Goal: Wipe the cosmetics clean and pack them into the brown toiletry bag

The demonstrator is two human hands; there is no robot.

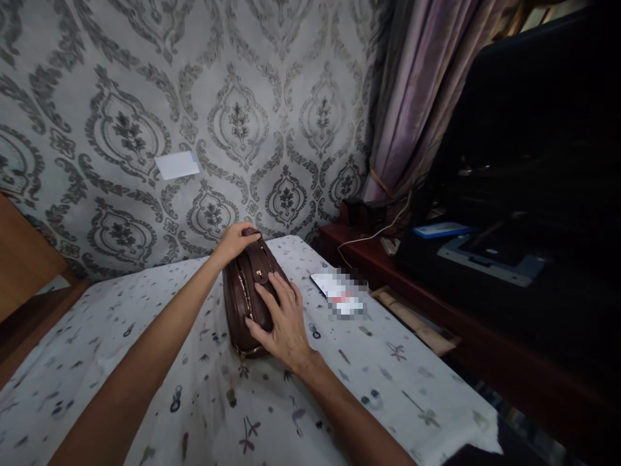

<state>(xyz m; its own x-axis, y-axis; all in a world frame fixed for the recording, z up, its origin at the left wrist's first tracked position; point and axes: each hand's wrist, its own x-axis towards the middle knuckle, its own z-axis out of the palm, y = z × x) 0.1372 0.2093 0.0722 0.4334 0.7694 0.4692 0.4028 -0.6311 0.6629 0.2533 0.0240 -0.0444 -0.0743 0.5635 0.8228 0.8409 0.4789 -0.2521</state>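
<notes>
A dark brown leather handbag (250, 281) with zippers and a small gold clasp rests on a cloth printed with small figures. My left hand (236, 242) is closed on the bag's far end, its thumb over the edge by a zipper. Across the bag's near right part lies my right hand (286, 317), fingers spread and touching the leather just below the clasp. Its thumb rests near the zipper on the closer side. A metal zipper pull hangs at the bag's near end. The bag's underside is hidden.
A phone (330, 288) with a lit, partly blurred screen lies right of the bag. Beyond it stand a dark red desk (334, 238), a white cable (373, 234) and a large black screen (524, 129). A patterned wall rises behind; wooden furniture (26, 259) is at left.
</notes>
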